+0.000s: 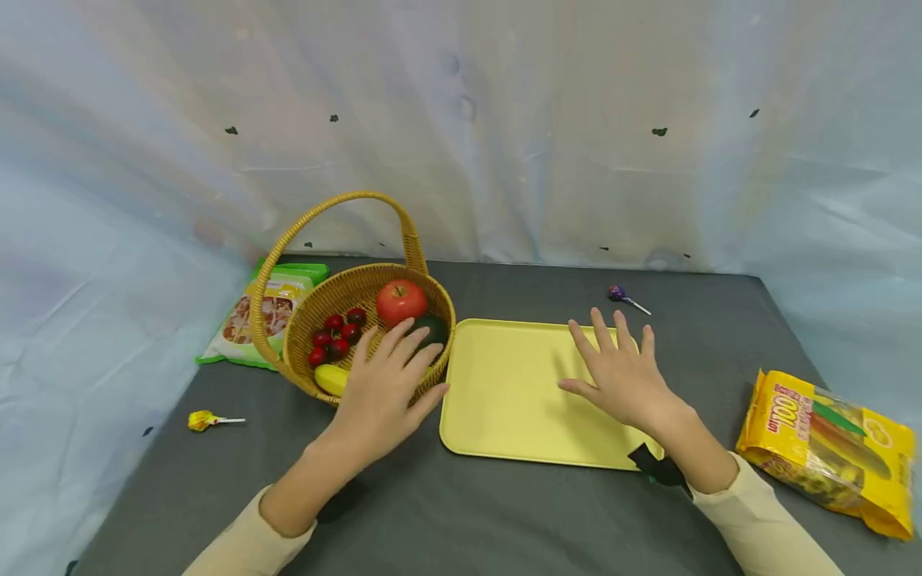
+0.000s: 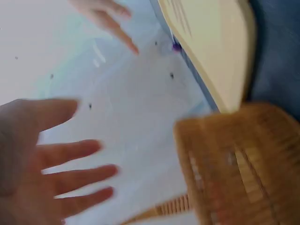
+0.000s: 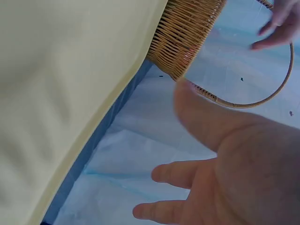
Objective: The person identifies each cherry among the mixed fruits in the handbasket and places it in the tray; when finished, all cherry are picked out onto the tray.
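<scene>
My left hand, fingers spread and holding nothing, hovers over the front of a wicker basket with a tall arched handle. Inside the basket lie a red apple, a bunch of dark red cherries, a yellow banana partly behind the hand, and a dark green round fruit. Over the right part of a yellow tray my right hand is held with its fingers spread, nothing in it. Both wrist views show the hands apart from the basket and tray.
A green and white snack bag lies behind the basket at left. A yellow lollipop is at front left, a purple lollipop behind the tray. At right rests a yellow snack package. A hanging sheet stands behind the grey table.
</scene>
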`<state>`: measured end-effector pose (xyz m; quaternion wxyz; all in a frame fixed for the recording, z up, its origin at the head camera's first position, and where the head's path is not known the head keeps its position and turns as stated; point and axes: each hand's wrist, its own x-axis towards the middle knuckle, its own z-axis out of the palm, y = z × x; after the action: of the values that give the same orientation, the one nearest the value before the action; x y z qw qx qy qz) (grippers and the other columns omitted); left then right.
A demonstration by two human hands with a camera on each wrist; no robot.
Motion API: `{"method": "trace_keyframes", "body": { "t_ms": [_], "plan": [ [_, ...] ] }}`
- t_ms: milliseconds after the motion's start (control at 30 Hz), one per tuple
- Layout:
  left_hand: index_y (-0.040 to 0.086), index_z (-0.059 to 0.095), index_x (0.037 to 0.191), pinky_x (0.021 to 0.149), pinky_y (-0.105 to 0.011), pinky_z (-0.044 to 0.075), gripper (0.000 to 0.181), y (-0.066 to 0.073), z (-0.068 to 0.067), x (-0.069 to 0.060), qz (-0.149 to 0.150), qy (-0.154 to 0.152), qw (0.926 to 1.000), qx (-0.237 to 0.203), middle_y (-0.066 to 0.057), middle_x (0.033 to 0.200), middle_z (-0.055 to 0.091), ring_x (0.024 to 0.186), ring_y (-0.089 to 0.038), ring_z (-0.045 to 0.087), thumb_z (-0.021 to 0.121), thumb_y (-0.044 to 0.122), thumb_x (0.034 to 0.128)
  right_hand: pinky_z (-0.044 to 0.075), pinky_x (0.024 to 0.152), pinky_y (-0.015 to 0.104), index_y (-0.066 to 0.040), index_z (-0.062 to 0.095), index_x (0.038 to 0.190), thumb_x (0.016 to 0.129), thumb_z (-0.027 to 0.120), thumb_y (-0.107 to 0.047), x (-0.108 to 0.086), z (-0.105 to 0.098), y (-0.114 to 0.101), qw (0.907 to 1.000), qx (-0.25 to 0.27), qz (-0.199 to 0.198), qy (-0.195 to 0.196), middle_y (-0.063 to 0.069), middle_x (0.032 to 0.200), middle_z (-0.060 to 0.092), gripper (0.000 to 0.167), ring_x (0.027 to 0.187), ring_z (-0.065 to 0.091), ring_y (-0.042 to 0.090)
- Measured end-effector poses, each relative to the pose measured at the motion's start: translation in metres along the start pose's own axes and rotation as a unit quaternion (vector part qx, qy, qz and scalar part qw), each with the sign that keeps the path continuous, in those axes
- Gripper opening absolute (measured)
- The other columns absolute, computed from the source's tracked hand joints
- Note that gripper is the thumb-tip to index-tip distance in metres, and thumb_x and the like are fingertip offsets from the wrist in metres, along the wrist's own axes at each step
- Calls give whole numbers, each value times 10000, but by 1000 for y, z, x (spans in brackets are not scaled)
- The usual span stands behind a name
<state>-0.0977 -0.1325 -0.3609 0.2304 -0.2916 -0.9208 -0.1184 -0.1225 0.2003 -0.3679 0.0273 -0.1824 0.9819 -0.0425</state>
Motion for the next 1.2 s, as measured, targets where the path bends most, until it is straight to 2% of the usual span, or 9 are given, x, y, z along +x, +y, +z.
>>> {"method": "trace_keyframes", "body": {
  "t_ms": [100,200,300,367,533,667,767,933,1200],
  "plan": [
    [26,732,1051,1006,-591,424,356,-9,-17,-10,285,1721,9832,-532,-168,1147,690,1173,-376,579,588,347,1002,115,1065,824,-51,337,1551,949,633,-492,0,5,1,10000,2,-9,-91,308,1585,203,803,1430,136,568],
    [-27,723,929,953,-547,443,336,-19,-30,-17,428,3601,9281,-843,-223,1039,695,1038,-439,593,582,272,990,131,1067,819,-37,376,1531,953,636,-472,2,9,1,9999,22,-73,-137,306,1577,228,769,1423,165,567],
    [-86,644,1016,988,-472,409,366,-29,-39,-28,-142,4569,8832,-1051,-253,1142,629,1096,-430,531,626,273,948,150,1068,815,-31,400,1518,956,638,-460,3,11,0,9998,41,-144,-146,302,1568,257,746,1419,183,565],
    [-113,561,1148,1028,-398,378,430,-38,-41,-41,-776,4509,8765,-1498,-229,1253,563,1185,-374,480,648,248,932,181,1066,808,-28,415,1509,955,642,-454,3,11,-1,9998,-12,-186,-119,300,1557,283,735,1413,209,561],
    [-125,419,1369,982,-272,416,569,-62,-27,-78,-1977,3567,8691,-2798,-51,1316,541,1225,-220,494,643,-105,846,295,1033,780,-26,436,1495,955,643,-454,7,9,-4,9994,-225,-217,-137,291,1524,354,720,1371,334,532],
    [-67,427,1419,876,-214,460,689,-76,-10,-99,-2562,3032,8669,-3015,-16,1247,566,1141,-134,537,647,-229,786,367,996,755,-24,431,1498,960,637,-453,13,6,-10,9993,-191,-215,-255,287,1520,367,718,1331,410,507],
    [-27,453,1429,813,-169,472,722,-82,-1,-107,-2940,2503,8768,-2865,-84,1243,576,1119,-72,533,716,-196,778,415,976,724,-22,443,1489,962,640,-441,20,2,-17,9991,-159,-312,-230,287,1514,377,702,1313,439,498],
    [-18,482,1419,793,-127,499,734,-85,8,-111,-3169,2180,8805,-2770,-139,1247,568,1118,-56,524,785,-141,762,485,950,656,-34,475,1472,964,643,-436,38,-5,-32,9973,-190,-711,16,275,1484,430,669,1280,489,470],
    [-99,470,1383,839,-146,558,690,-86,18,-111,-2931,2454,8631,-3300,-237,1225,512,1113,-185,549,733,-222,758,592,848,478,-71,566,1412,971,659,-378,88,-24,-73,9816,785,-1713,298,150,1368,588,546,1185,599,332]
  ]
}}
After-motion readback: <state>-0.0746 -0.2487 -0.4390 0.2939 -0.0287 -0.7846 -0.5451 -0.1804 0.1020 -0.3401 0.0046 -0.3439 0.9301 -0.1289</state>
